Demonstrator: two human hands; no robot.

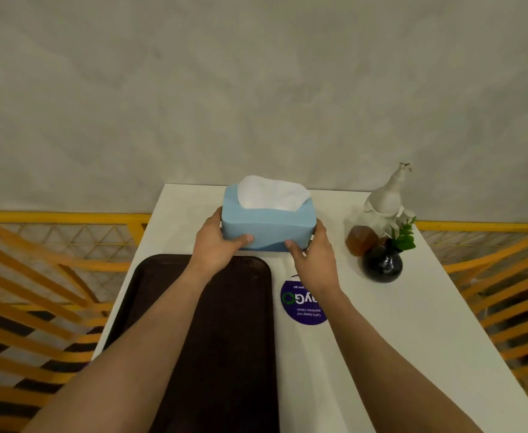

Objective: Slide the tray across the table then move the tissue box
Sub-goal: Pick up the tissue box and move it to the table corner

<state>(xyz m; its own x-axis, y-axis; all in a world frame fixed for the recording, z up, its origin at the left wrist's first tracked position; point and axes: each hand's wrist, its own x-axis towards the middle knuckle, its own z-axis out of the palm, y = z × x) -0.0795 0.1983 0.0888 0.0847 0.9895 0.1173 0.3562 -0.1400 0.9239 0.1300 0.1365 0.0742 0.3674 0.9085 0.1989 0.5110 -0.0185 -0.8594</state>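
Observation:
A light blue tissue box (267, 225) with white tissue poking out of its top is at the far middle of the white table (397, 323). My left hand (215, 245) grips its left end, thumb on the front face. My right hand (314, 260) grips its right end the same way. A dark brown tray (231, 339) lies on the left half of the table, its far edge just short of the box; my left forearm crosses over it.
A round purple sticker (300, 307) sits on the table right of the tray. At the far right stand a black vase with a green sprig (382, 264), a brown jar (361, 240) and a white figurine (386, 198). Orange chairs (37, 292) flank the table; a grey wall is behind.

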